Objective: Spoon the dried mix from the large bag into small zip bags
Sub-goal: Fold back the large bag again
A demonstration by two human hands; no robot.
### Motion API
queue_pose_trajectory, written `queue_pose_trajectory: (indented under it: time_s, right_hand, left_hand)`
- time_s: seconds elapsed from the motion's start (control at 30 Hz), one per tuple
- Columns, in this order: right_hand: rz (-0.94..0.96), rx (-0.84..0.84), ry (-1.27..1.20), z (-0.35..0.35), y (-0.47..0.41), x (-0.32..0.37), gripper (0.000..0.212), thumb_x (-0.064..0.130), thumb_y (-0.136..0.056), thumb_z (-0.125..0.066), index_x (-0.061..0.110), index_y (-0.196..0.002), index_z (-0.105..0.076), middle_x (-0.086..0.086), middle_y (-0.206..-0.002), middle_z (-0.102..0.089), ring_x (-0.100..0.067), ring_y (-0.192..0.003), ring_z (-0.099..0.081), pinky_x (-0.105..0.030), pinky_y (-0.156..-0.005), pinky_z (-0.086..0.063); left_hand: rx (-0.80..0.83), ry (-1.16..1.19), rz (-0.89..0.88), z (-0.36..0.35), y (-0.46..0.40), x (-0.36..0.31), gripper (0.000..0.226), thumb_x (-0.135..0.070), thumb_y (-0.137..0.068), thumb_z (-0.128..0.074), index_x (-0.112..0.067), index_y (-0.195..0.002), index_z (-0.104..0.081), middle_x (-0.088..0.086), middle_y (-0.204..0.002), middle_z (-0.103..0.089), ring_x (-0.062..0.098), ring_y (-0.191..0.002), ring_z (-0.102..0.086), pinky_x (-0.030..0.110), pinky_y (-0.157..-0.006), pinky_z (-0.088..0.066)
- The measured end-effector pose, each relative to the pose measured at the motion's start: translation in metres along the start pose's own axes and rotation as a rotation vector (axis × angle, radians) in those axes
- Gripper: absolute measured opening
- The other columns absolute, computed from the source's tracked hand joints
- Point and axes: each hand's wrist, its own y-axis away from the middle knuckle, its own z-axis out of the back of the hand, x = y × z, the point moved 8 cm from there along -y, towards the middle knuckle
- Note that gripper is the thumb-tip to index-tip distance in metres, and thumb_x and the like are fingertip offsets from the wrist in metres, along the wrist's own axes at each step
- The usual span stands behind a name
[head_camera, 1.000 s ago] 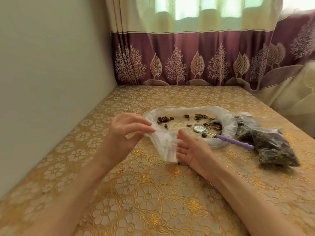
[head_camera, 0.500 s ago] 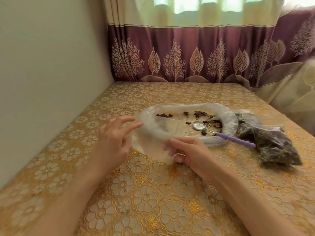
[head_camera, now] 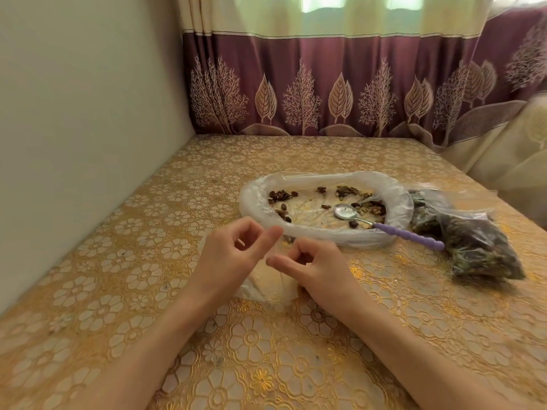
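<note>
Both of my hands have drawn together over the small zip bag, which half a second ago I held up and spread between them; it now lies flat on the bench under my wrists, close to the near rim of the large bag. On my left hand the fingers are curled, with the forefinger stretched toward the right. On my right hand the fingers are curled as well, with one reaching left. Whether either hand pinches the thin plastic I cannot tell; the film is too clear to make out between them.

The large bag, its mouth rolled down into a ring, sits where it was toward the right side of the bench, past my hands. A few scraps of dried mix lie scattered over its floor. The spoon has not shifted: its bowl rests inside the large bag and its purple handle leans out over the rim toward the right edge. Two filled bags of dark mix lie just beside the large bag on its right, as before. A curtain hangs behind the far edge.
</note>
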Motion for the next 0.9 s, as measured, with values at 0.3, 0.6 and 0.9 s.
queue_pose_trajectory:
  time_s: [0.3, 0.6, 0.9]
  right_hand:
    - [0.099, 0.034, 0.080, -0.007, 0.005, 0.014, 0.031, 0.031, -0.075, -0.077, 0.021, -0.059, -0.052, 0.012, -0.054, -0.048, -0.003, -0.050, -0.040, -0.017, -0.051, -0.035]
    - [0.088, 0.142, -0.108, -0.011, 0.003, 0.011, 0.024, 0.025, -0.093, -0.058, 0.018, -0.071, -0.062, 0.014, -0.055, -0.054, 0.002, -0.048, -0.045, -0.011, -0.049, -0.032]
    - [0.039, 0.141, -0.196, -0.007, 0.001, 0.004, 0.025, 0.017, -0.095, -0.054, 0.015, -0.072, -0.063, 0.014, -0.051, -0.053, 0.001, -0.045, -0.043, -0.012, -0.045, -0.032]
  left_hand:
    - [0.101, -0.017, 0.050, -0.006, 0.001, 0.002, 0.027, -0.026, -0.086, -0.061, -0.008, -0.066, -0.061, -0.004, -0.054, -0.055, 0.008, -0.048, -0.044, 0.020, -0.047, -0.035]
    - [0.221, 0.114, -0.005, -0.011, 0.000, -0.003, 0.022, -0.030, -0.081, -0.054, -0.011, -0.074, -0.062, -0.002, -0.064, -0.060, 0.005, -0.062, -0.055, 0.018, -0.061, -0.045]
    - [0.179, 0.041, 0.016, -0.006, 0.001, -0.003, 0.016, -0.016, -0.088, -0.058, -0.008, -0.074, -0.062, -0.007, -0.063, -0.062, 0.012, -0.060, -0.052, 0.027, -0.057, -0.042]
